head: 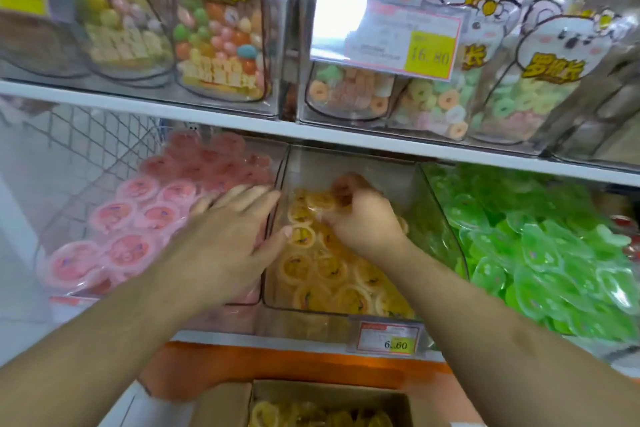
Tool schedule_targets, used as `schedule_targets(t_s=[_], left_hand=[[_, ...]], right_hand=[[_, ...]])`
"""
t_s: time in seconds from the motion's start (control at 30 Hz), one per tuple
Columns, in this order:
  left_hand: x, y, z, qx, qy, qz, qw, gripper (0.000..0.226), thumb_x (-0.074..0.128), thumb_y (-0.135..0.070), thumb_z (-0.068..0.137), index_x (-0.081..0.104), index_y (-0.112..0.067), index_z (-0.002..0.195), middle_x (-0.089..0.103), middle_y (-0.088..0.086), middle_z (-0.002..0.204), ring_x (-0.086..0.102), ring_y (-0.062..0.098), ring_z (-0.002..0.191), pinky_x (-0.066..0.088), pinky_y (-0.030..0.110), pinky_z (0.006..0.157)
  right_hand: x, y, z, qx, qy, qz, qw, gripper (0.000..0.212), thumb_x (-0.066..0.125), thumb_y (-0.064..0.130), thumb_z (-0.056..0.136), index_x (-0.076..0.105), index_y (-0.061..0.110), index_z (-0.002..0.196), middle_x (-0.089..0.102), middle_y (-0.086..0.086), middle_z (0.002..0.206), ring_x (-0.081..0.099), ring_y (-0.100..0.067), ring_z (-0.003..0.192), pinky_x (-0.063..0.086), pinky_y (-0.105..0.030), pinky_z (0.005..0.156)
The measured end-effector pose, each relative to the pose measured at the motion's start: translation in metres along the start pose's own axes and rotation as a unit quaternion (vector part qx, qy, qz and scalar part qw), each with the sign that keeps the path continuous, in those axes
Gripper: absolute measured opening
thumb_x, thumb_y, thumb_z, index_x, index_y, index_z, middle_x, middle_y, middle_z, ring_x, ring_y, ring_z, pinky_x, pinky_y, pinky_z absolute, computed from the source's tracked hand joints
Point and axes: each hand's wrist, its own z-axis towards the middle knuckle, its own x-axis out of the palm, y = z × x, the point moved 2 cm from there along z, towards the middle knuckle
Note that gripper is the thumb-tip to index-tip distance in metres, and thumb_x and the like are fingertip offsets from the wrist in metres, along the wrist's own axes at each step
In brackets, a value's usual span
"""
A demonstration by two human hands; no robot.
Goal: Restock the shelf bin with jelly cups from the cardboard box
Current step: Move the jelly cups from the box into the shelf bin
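Two hands in head view: left hand [231,230] flat, fingers straight, on the clear middle shelf bin [346,163] left wall; right hand [360,218] pinches yellow round jelly cups [313,201] mid-bin; open brown cardboard box [329,404] with more cups at bottom edge.

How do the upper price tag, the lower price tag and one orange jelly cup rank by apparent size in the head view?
1. Upper price tag, largest.
2. Lower price tag.
3. Orange jelly cup, roughly alike the lower tag; unsure.
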Motion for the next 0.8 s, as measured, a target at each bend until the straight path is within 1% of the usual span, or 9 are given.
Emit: schedule_targets(t_s=[0.07, 0.17, 0.27, 0.33, 0.4, 0.5, 0.6, 0.67, 0.8], left_hand=[[0.002, 0.001, 0.001, 0.005, -0.001, -0.006, 1.0, 0.089, -0.002, -0.077, 0.085, 0.016, -0.038, 0.163, 0.014, -0.018, 0.171, 0.009, 0.011, 0.159, 0.007, 0.04, 0.126], [0.006, 0.003, 0.002, 0.013, -0.002, -0.031, 0.999, 0.084, 0.001, -0.076, 0.087, 0.014, -0.041, 0.163, 0.014, -0.02, 0.17, 0.008, 0.009, 0.158, 0.007, 0.039, 0.126], [0.007, 0.004, 0.004, 0.018, -0.004, -0.037, 0.999, 0.083, 0.004, -0.075, 0.087, 0.016, -0.042, 0.162, 0.015, -0.021, 0.169, 0.008, 0.008, 0.158, 0.007, 0.039, 0.126], [0.007, 0.004, 0.005, 0.022, -0.006, -0.038, 0.999, 0.082, 0.006, -0.074, 0.088, 0.018, -0.041, 0.162, 0.017, -0.021, 0.169, 0.008, 0.008, 0.157, 0.006, 0.038, 0.125], [0.006, 0.003, 0.005, 0.027, -0.013, -0.035, 0.999, 0.083, 0.006, -0.073, 0.088, 0.021, -0.039, 0.162, 0.018, -0.021, 0.168, 0.008, 0.008, 0.156, 0.007, 0.037, 0.124], [0.005, 0.001, 0.004, 0.024, -0.013, -0.032, 0.999, 0.085, 0.003, -0.072, 0.086, 0.021, -0.037, 0.162, 0.018, -0.02, 0.168, 0.008, 0.008, 0.156, 0.007, 0.036, 0.123], [0.005, -0.001, 0.003, 0.023, -0.017, -0.033, 0.999, 0.085, 0.001, -0.071, 0.086, 0.019, -0.038, 0.162, 0.016, -0.022, 0.168, 0.005, 0.005, 0.154, 0.003, 0.034, 0.122], [0.004, -0.002, 0.003, 0.022, -0.018, -0.034, 0.999, 0.085, 0.001, -0.071, 0.086, 0.02, -0.037, 0.162, 0.017, -0.022, 0.168, 0.005, 0.006, 0.155, 0.004, 0.034, 0.122], [0.003, -0.003, 0.002, 0.018, -0.017, -0.035, 0.999, 0.086, 0.001, -0.071, 0.086, 0.02, -0.037, 0.163, 0.017, -0.022, 0.169, 0.008, 0.007, 0.155, 0.008, 0.036, 0.122]], right_hand=[[0.015, 0.001, 0.024, 0.007, -0.011, 0.012, 1.0, 0.038, 0.085, 0.033, 0.08, 0.064, 0.025, 0.11, 0.072, 0.0, 0.106, 0.068, -0.023, 0.098, 0.054, -0.03, 0.084], [0.033, 0.0, 0.05, 0.025, 0.006, 0.002, 1.0, 0.031, 0.082, 0.032, 0.08, 0.067, 0.026, 0.107, 0.073, 0.001, 0.107, 0.068, -0.022, 0.1, 0.053, -0.03, 0.087], [0.043, -0.003, 0.058, 0.026, 0.011, -0.004, 1.0, 0.023, 0.082, 0.032, 0.082, 0.07, 0.027, 0.101, 0.07, 0.009, 0.098, 0.068, -0.017, 0.095, 0.049, -0.026, 0.079], [0.047, -0.007, 0.055, 0.022, 0.004, 0.011, 1.0, 0.02, 0.081, 0.031, 0.084, 0.071, 0.028, 0.101, 0.07, 0.009, 0.099, 0.067, -0.015, 0.092, 0.046, -0.023, 0.076], [0.046, -0.01, 0.051, 0.0, -0.003, 0.003, 1.0, 0.023, 0.08, 0.03, 0.084, 0.073, 0.029, 0.106, 0.07, 0.005, 0.11, 0.066, -0.015, 0.099, 0.043, -0.019, 0.08], [0.041, -0.011, 0.043, -0.07, -0.026, -0.027, 0.997, 0.033, 0.074, 0.018, 0.083, 0.077, 0.027, 0.114, 0.068, 0.002, 0.122, 0.063, -0.017, 0.114, 0.04, -0.014, 0.097], [0.04, -0.011, 0.038, -0.076, 0.022, -0.053, 0.995, 0.042, 0.067, 0.022, 0.086, 0.073, 0.032, 0.126, 0.064, 0.007, 0.137, 0.057, -0.017, 0.13, 0.042, -0.026, 0.114], [0.039, -0.009, 0.035, -0.07, 0.067, -0.059, 0.994, 0.052, 0.065, 0.026, 0.085, 0.067, 0.037, 0.136, 0.059, 0.012, 0.146, 0.052, -0.012, 0.138, 0.04, -0.026, 0.118], [0.036, -0.003, 0.034, -0.07, 0.1, -0.053, 0.991, 0.06, 0.067, 0.021, 0.088, 0.061, 0.037, 0.145, 0.052, 0.012, 0.155, 0.047, -0.007, 0.142, 0.029, -0.011, 0.115]])
